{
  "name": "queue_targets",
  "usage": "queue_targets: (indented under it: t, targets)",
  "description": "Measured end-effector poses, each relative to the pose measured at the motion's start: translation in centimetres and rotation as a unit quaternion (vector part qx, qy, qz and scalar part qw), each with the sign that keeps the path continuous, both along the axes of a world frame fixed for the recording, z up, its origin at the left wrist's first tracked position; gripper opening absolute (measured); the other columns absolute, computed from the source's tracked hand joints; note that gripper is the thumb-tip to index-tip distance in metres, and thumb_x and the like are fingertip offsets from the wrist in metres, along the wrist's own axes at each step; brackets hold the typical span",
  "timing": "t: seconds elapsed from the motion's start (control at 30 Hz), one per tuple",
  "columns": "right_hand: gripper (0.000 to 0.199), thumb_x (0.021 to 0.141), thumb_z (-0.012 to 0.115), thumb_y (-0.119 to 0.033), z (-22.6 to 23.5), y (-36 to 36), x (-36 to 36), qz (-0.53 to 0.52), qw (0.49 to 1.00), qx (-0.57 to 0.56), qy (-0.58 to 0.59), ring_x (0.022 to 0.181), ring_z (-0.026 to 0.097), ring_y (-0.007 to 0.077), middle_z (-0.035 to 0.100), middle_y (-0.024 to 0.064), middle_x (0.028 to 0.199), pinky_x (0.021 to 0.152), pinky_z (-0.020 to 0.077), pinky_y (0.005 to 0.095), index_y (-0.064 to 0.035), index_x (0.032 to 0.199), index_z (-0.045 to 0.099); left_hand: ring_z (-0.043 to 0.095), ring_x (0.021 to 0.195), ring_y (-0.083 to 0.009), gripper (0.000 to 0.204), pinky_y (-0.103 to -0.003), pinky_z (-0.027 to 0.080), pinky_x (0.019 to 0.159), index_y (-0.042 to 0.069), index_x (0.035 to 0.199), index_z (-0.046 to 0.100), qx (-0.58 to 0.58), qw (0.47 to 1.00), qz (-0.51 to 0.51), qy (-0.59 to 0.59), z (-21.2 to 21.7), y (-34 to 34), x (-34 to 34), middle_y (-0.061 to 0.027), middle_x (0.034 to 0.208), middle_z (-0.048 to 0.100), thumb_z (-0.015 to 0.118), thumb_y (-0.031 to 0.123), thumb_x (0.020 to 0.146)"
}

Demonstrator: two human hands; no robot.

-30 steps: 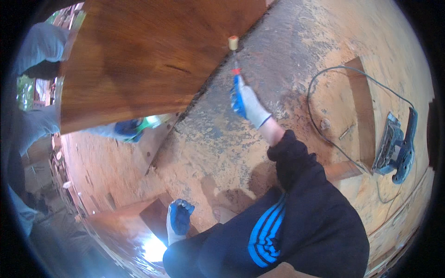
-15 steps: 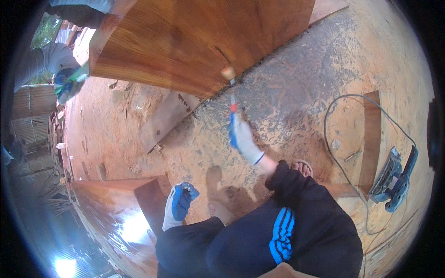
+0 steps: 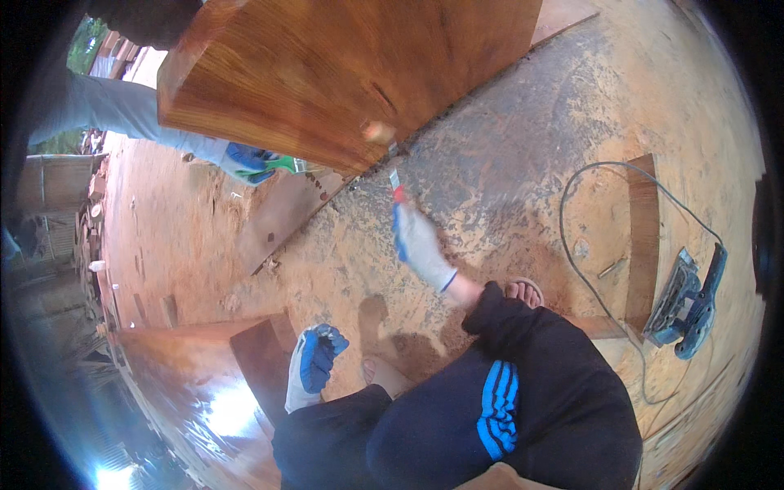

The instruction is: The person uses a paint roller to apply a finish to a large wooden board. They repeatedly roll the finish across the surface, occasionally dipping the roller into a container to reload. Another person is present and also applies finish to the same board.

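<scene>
My right hand (image 3: 423,249), in a white and blue glove, grips the handle of a small paint roller (image 3: 395,181). Its pale, blurred roller head (image 3: 378,131) is against the lower part of a large, glossy brown wooden slab (image 3: 327,73), close to the bottom edge. My left hand (image 3: 317,363), gloved the same way, rests by my left knee with its fingers curled in; nothing shows in it.
At upper left, a co-worker's gloved hand (image 3: 249,159) holds a green-handled tool by the slab's left edge. A second glossy wooden piece (image 3: 184,359) lies at lower left. On the right are a corded power sander (image 3: 690,306), its cable (image 3: 563,233) and a wooden strip (image 3: 643,245).
My right hand and the roller have shifted slightly left and down. The co-worker's hand has reached rightward to the slab's lower left edge. My left hand stays curled.
</scene>
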State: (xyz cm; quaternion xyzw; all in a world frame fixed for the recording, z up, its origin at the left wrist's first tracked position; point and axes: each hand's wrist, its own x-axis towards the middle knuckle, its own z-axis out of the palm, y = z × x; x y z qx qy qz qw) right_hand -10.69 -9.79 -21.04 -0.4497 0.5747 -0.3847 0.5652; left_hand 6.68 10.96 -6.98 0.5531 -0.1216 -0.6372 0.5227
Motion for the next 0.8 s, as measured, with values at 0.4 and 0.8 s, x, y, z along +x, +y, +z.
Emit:
queue_targets:
  t: [0.4,0.8]
  targets:
    - [0.049,0.101,0.031,-0.044,-0.6,-1.8,0.8,0.018,0.985,0.065,-0.156,0.055,0.048,0.0203,0.047,0.0071,0.062,0.053,0.0379,0.0384,-0.0021,0.094,0.056,0.06,0.091,-0.0221,0.024,-0.041,0.048,0.091,0.01,0.099,0.06,0.009,0.998,0.01,0.058,-0.2,-1.1,0.5,-0.0055,0.096,0.062,0.05,0.032,0.096]
    - [0.045,0.098,0.038,-0.052,10.6,-21.8,-18.9,-0.189,0.957,-0.155,-0.156,0.051,0.043,0.0071,0.046,-0.0029,0.062,0.044,0.0348,0.0232,-0.0113,0.085,0.053,0.059,0.09,-0.022,0.023,-0.04,0.048,0.088,0.008,0.097,0.059,-0.021,0.996,0.073,0.047,0.0,-1.3,0.2,-0.0065,0.095,0.06,0.053,0.03,0.094]
